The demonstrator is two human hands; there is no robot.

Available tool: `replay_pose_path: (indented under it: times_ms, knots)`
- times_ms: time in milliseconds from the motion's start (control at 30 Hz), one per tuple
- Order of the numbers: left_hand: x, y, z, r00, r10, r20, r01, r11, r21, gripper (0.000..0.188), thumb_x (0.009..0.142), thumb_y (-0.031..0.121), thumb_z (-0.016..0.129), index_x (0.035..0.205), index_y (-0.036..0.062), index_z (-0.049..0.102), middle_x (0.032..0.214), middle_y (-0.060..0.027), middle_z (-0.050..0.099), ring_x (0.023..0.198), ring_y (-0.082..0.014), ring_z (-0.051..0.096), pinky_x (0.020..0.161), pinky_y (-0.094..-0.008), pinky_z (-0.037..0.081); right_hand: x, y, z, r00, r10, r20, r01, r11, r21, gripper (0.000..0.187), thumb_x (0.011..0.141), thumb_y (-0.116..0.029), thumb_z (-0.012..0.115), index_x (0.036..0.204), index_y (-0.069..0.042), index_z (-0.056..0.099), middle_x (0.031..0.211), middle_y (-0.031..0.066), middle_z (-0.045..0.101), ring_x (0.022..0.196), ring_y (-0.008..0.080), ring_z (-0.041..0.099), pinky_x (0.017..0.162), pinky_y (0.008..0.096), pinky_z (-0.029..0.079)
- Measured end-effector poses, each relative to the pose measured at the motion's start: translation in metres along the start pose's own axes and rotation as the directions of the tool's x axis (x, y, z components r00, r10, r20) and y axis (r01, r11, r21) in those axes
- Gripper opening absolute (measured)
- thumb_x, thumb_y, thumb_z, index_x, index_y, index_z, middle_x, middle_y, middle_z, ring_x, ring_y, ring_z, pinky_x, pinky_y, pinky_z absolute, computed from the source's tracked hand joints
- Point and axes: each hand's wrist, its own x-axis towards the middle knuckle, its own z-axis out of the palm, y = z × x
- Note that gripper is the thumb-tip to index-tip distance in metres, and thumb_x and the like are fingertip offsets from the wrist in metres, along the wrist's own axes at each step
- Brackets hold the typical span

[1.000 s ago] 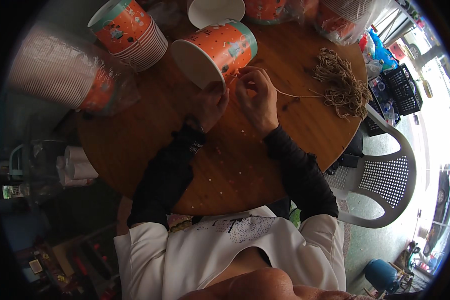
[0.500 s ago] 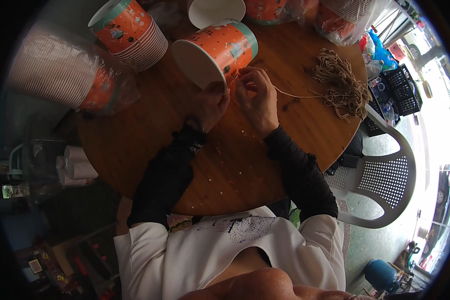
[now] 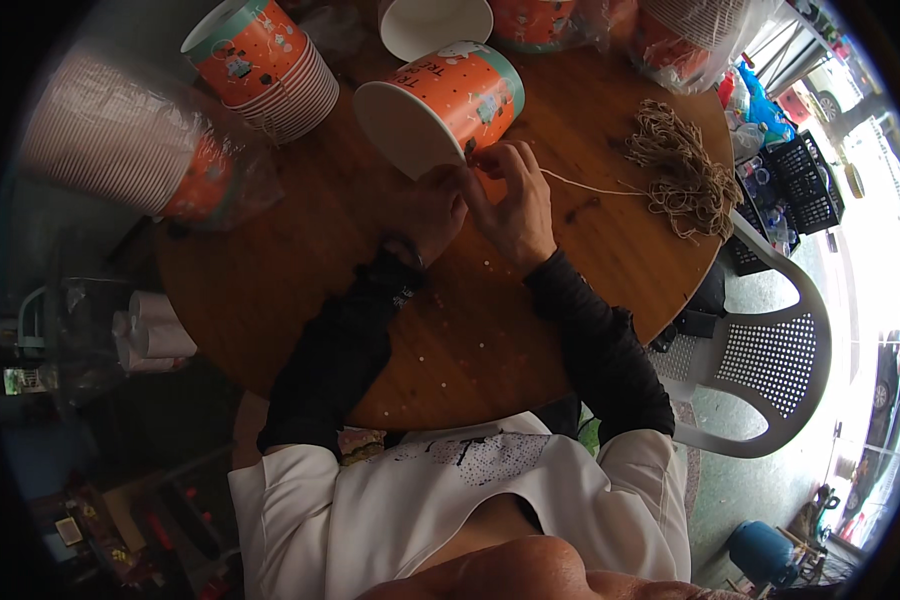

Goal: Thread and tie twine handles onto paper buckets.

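Note:
A large orange and teal paper bucket (image 3: 490, 110) lies tilted on its side on the wooden table, its white mouth facing left and toward me. My left hand (image 3: 435, 215) is closed at the lower edge of that mouth, fingertips on the rim; its fingers are partly in shadow. Against the outside of the same rim, my right hand (image 3: 517, 210) pinches a thin piece of twine (image 3: 595, 187). The fingertips of both hands meet there, hiding the twine's end. From my right hand the twine runs right to a loose tan bundle (image 3: 680, 165).
Stacked paper buckets (image 3: 260, 75) stand at the back left, beside a plastic-wrapped stack (image 3: 110, 140). Another bucket (image 3: 435, 28) and more wrapped ones (image 3: 685, 45) sit at the back. A grey plastic chair (image 3: 770, 370) and a black crate (image 3: 805, 180) are on the right.
The bucket has shifted slightly right. My fingertips have come together at its rim, where they were a little apart. The twine to the bundle looks straighter.

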Motion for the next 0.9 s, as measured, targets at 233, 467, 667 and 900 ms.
replay_pose_path:
  times_ms: [233,467,667,900]
  knots:
    - [-0.001,0.001,0.001,1.0,0.006,0.016,-0.005,0.996,-0.084,0.03,0.085,0.02,0.062,0.113,0.0073,0.062,0.106,-0.0116,0.066,0.093,-0.0303,0.066,0.076,-0.0417,0.055,0.0,0.008,-0.002,1.0,0.019,0.016,-0.016,0.986,-0.164,0.023,0.085,-0.017,0.07,0.099,-0.004,0.056,0.1,0.0126,0.057,0.089,0.0325,0.062,0.073,0.0411,0.052]
    - [0.014,0.008,0.001,0.909,-0.412,-0.059,0.149,0.456,-0.877,0.027,0.093,0.005,0.059,0.119,0.0017,0.063,0.104,-0.0166,0.068,0.09,-0.0208,0.069,0.079,-0.0313,0.054,0.0,0.015,0.0,1.0,-0.014,0.001,0.014,0.978,-0.208,0.022,0.083,-0.012,0.072,0.098,-0.002,0.058,0.095,0.0117,0.059,0.087,0.0273,0.063,0.076,0.036,0.052]
    - [0.021,-0.005,0.004,0.964,-0.265,-0.034,0.157,0.664,-0.731,0.016,0.095,0.005,0.058,0.108,-0.0009,0.065,0.096,-0.0123,0.068,0.085,-0.019,0.067,0.074,-0.0304,0.053,0.0,0.016,0.003,0.999,-0.019,0.035,0.024,0.987,-0.16,0.023,0.084,-0.016,0.068,0.1,-0.003,0.057,0.099,0.0148,0.058,0.088,0.035,0.062,0.073,0.042,0.051]
    - [0.016,0.007,-0.028,0.934,-0.297,-0.197,0.116,0.775,-0.621,0.005,0.096,0.003,0.053,0.098,0.0017,0.057,0.093,-0.0106,0.063,0.084,-0.0192,0.063,0.075,-0.032,0.051,0.002,0.014,-0.001,0.999,0.036,0.037,-0.028,0.981,-0.192,0.02,0.085,-0.017,0.068,0.1,-0.006,0.06,0.097,0.0108,0.059,0.085,0.0327,0.063,0.071,0.0418,0.052]
